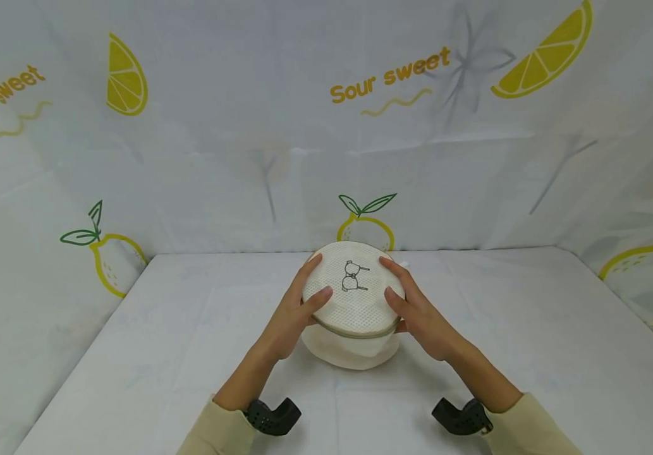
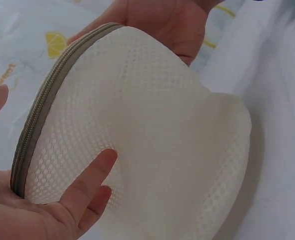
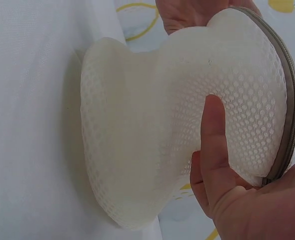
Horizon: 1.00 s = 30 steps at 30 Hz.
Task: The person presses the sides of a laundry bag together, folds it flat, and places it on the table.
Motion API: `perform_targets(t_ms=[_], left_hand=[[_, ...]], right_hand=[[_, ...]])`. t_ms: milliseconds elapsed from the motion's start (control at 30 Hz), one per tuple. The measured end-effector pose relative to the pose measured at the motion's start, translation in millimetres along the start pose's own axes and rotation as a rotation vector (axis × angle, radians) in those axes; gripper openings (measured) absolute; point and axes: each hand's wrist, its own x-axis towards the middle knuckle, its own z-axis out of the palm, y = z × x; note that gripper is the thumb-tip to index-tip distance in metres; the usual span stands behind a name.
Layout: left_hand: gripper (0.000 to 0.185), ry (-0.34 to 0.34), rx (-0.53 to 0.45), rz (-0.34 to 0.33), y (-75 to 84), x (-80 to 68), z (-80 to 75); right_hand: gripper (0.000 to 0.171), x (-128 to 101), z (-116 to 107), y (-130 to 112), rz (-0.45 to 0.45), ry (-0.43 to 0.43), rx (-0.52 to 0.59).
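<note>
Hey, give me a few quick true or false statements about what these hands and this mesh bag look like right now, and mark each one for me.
1. The left hand and the right hand hold the mesh bag from opposite sides. True.
2. The zipper on the bag is bright red. False: the zipper is a dull brownish grey.
3. A dark line drawing shows on the bag's round top. True.
4. Both thumbs are tucked underneath the bag. False: they lie on its top.
5. The backdrop has lemon prints on it. True.
6. The person's sleeves are dark blue. False: the sleeves are pale beige.
</note>
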Motion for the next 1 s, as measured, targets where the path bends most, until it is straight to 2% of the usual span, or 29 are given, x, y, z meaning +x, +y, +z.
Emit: perform_targets(t_ms=[367,633,833,1000], left_hand=[[0.07,-0.042,-0.034,0.016,-4.6,-0.9,4.5],[0.07,-0.062,-0.133,0.022,-2.4,-3.0,8.4],[0.067,-0.06,-0.167,0.008,-5.0,-2.6,7.9],[0.067,-0.066,-0.189,-0.008,-6.8,-2.0,6.3]], right_hand=[[0.057,0.9,0.6,1.9,0.01,0.03,0.022],[0.059,1.8,2.0,5.9,-0.015,0.029,0.018],[0.059,2.4,4.7,8.9,-0.018,0.026,0.058],[0.062,2.2,5.9,9.6,-0.015,0.026,0.041]])
